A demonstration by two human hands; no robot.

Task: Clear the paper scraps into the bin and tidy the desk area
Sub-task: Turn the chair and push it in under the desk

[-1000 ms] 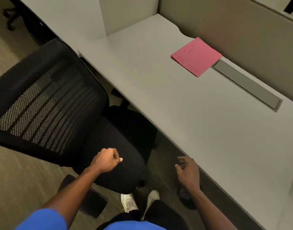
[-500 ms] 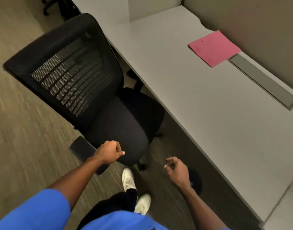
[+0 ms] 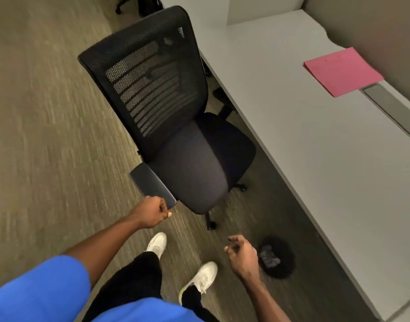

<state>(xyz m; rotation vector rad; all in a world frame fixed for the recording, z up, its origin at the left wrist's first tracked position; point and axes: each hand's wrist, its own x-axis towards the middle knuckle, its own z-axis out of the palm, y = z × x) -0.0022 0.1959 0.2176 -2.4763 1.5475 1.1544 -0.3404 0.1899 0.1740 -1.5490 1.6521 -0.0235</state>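
**Black mesh chair held at the armrest, bin by the right hand**

Black mesh chair (image 3: 171, 117) stands left of the tabletop (image 3: 315, 159), seat partly under its edge. Left hand (image 3: 152, 211) sits at the near end of the armrest (image 3: 152, 185), grip curled shut; it looks wrapped on the armrest tip, though contact is partly hidden. Right hand (image 3: 242, 254) hangs free over the floor, fingers loosely apart, holding nothing.

Just right of that hand, on the floor under the tabletop edge, is the dark round bin (image 3: 278, 260) with crumpled scraps (image 3: 269, 256) already inside. No loose scraps show on the tabletop; only a pink folder (image 3: 343, 70) lies far back, next to a grey cable tray cover (image 3: 394, 105).

Step, as I judge it: scraps look binned, now tidying, chair being repositioned. Next move likely calls for steering the chair square to the tabletop via the armrest, keeping the casters off the bin. Folder may need straightening.
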